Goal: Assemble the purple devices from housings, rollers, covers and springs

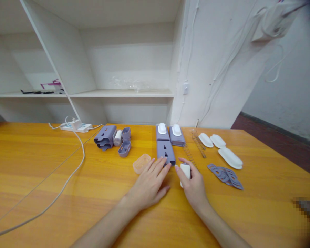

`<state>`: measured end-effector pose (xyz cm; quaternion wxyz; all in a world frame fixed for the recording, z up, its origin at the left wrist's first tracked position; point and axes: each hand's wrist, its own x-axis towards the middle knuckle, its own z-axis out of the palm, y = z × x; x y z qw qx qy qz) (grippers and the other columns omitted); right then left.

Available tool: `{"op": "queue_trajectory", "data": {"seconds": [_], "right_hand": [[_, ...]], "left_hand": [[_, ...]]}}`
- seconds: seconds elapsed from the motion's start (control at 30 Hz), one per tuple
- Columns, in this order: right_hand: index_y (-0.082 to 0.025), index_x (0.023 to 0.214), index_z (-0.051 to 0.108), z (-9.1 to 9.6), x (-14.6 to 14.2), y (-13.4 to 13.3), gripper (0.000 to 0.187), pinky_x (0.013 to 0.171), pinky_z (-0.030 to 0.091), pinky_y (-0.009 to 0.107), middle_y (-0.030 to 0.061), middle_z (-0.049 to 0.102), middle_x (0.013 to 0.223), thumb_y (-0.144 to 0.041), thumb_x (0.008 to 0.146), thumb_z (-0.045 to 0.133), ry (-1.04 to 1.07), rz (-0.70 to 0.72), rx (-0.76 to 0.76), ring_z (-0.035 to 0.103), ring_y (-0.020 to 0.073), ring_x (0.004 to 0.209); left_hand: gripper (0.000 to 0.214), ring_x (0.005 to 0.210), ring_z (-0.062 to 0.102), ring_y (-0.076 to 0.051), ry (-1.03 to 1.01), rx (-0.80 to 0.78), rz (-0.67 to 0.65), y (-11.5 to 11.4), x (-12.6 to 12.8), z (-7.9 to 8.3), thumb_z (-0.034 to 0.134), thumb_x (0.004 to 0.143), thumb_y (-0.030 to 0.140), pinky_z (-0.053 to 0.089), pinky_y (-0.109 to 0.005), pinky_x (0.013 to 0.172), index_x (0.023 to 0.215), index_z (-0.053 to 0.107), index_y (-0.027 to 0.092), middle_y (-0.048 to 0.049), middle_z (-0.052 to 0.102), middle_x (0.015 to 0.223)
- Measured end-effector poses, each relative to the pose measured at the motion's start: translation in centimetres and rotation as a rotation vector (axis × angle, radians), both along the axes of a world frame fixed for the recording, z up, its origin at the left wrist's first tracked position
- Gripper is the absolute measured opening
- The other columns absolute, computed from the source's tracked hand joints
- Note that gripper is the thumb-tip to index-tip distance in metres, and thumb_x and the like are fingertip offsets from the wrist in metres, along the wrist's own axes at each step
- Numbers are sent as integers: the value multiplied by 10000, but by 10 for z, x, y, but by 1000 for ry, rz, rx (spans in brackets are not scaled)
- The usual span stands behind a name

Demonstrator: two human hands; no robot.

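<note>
– The forearms come nearest, rising from the bottom edge over the wooden table.
– And what does the right hand have?
– A small white piece, clamped between the thumb on its left side and the fingers on its right.
– Which way does it point?
– Its long axis runs away from the person, the far end tipped slightly right. A greyish bit shows at that far end.
– The left hand?
– Palm down, its fingers spread apart and closed on nothing. The fingertips reach the near end of a purple housing; I cannot tell whether they press on it.
– How does that housing lie?
– Just beyond the hands, its long axis also running away from the person, two dark slots in line along the top.
– Anything beside it?
– A translucent orange tray, left of it, near the left fingertips.
</note>
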<state>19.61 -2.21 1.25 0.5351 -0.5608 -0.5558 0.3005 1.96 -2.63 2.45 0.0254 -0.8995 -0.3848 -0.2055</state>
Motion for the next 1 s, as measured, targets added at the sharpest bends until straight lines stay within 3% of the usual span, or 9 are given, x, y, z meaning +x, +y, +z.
{"op": "queue_trajectory", "data": {"seconds": [0.2,0.33,0.53,0.63,0.77,1.0], "right_hand": [[-161,937,582,-1,-1,1,327,698,442,308,65,641,867,-450,785,575,16,-1,24,572,202,758],[-182,850,549,-3,-2,2,287,593,415,269,8,582,728,-464,799,554,16,-44,11,517,160,634],[-201,821,514,-3,0,2,282,574,402,265,-19,530,665,-482,819,523,27,-62,14,484,154,599],[-189,917,559,-3,0,4,303,717,437,301,44,623,849,-474,818,531,25,-27,13,568,196,773],[-191,1005,581,-4,-1,5,330,833,425,338,93,648,1049,-458,814,541,3,44,-17,588,237,953],[-206,924,568,-1,-2,2,244,835,429,352,101,657,1087,-427,829,530,-50,157,-38,606,252,972]], "left_hand": [[588,1351,270,-230,32,-8,-20,3,-3,-1,470,861,307,213,-474,1114,1395,257,181,-97,346,1444],[474,1287,369,-237,-9,34,-61,2,-3,3,462,864,244,265,-467,1087,1324,373,173,-96,444,1375],[227,947,551,-205,-105,59,-103,-4,1,9,435,883,213,446,-383,843,1083,538,188,-76,616,1016],[168,855,550,-196,-198,63,12,-5,2,4,442,885,259,454,-347,755,1001,541,188,-71,592,920],[200,821,569,-204,-346,-42,277,-3,4,-2,412,898,357,462,-331,692,951,497,184,-71,575,886],[433,938,610,-271,-413,-264,425,-1,6,-5,427,865,499,479,-390,735,1190,398,214,-107,616,1075]]}}
